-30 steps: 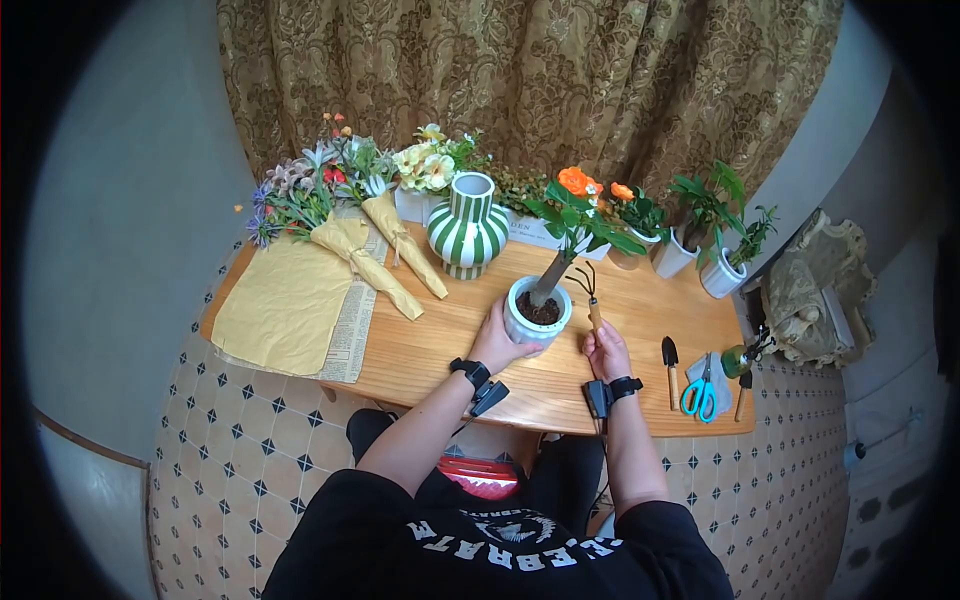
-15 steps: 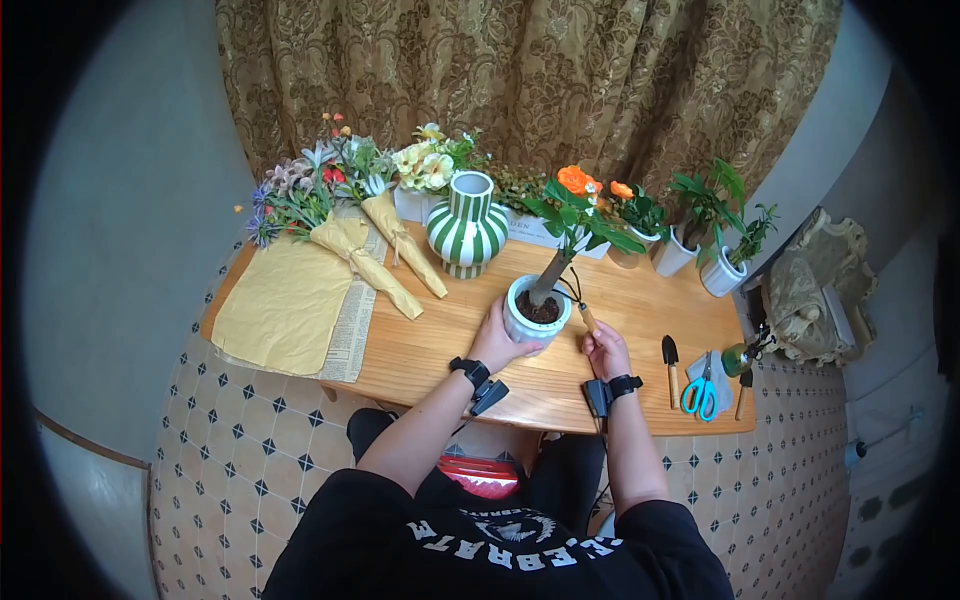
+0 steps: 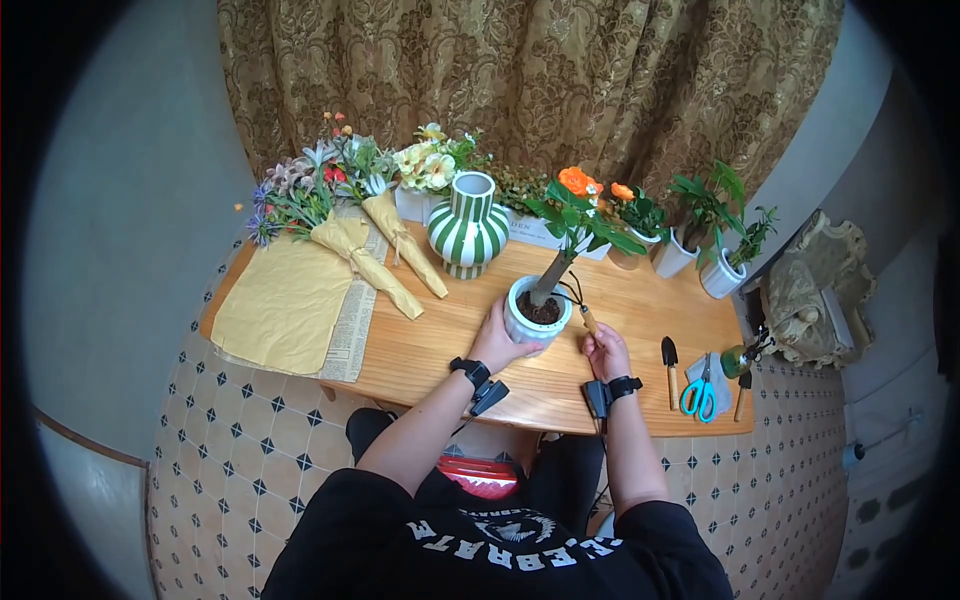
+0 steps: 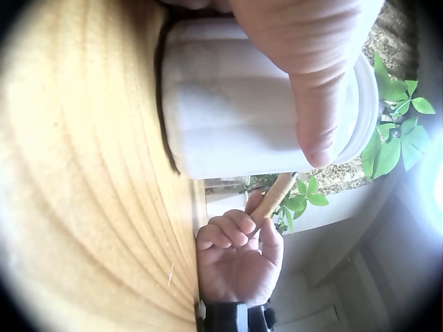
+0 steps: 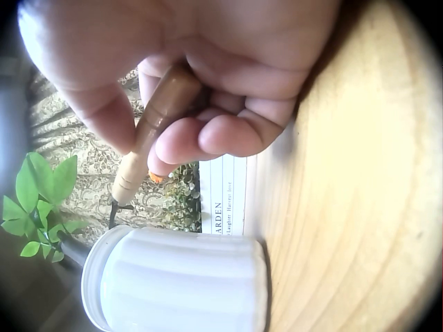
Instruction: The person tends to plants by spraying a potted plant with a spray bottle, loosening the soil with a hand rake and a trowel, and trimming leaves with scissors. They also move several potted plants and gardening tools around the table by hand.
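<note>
A potted plant with a thick bare stem (image 3: 550, 276) and green leaves stands in a white ribbed pot (image 4: 228, 104) near the front of the wooden table. My left hand (image 3: 497, 343) holds the pot from its left side, thumb across the wall just under the rim. To the right of the pot, my right hand (image 3: 607, 353) grips a small hand rake by its wooden handle (image 5: 149, 135). The rake leans left, with its dark tines at the pot's right rim, beside the stem. Dark soil (image 3: 538, 310) fills the pot.
A green-striped vase (image 3: 468, 235) stands behind the pot. Wrapped bouquets (image 3: 365, 265) and brown paper (image 3: 285, 305) lie left. On the right are a small trowel (image 3: 671, 370), blue-handled scissors (image 3: 700, 398) and a green spray bottle (image 3: 738, 360). Potted plants (image 3: 675, 255) line the back.
The rake has tipped left from nearly upright, bringing its tines from beside the plant to the pot's right rim. My left hand and the pot have stayed in place.
</note>
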A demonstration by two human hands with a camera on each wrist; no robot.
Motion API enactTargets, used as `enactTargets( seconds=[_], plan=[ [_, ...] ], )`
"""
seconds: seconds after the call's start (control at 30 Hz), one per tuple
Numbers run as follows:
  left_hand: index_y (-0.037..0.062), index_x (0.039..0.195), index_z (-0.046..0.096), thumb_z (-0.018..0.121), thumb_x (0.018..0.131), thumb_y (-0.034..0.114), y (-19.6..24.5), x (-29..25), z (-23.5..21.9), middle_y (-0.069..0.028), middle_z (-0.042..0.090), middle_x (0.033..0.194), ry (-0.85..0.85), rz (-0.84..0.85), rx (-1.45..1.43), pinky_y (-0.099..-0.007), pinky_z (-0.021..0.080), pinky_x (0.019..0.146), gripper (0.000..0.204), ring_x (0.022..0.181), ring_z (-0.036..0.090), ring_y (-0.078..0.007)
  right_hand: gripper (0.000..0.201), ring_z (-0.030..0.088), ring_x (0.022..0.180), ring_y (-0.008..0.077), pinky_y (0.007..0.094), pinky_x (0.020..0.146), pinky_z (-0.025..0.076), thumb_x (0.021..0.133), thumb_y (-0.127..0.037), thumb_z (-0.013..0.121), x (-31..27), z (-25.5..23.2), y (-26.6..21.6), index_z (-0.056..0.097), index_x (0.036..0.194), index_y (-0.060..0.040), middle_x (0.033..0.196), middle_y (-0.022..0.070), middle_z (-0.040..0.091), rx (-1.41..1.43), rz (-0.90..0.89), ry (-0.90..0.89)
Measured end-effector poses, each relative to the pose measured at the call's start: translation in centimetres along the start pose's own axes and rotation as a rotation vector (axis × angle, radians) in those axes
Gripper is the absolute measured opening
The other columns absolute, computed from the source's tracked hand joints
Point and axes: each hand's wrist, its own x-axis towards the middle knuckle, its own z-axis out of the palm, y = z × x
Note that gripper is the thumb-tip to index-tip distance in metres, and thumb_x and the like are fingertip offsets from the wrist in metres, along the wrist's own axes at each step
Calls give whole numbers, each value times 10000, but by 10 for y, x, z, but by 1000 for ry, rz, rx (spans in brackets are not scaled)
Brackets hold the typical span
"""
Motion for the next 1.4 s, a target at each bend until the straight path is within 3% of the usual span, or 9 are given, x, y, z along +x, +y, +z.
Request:
enactTargets(
  seconds=[1.4],
  plan=[
    [5, 1359, 231, 857, 594, 245, 3, 0, 0, -189, 440, 1318, -1, 9, -17, -381, 355, 1034, 1018, 1241, 432, -288, 215, 503, 636, 127, 239, 603, 429, 872, -93, 498, -1, 1, -1, 587, 1002, 53, 748, 66, 580, -10, 0, -3]
  ],
)
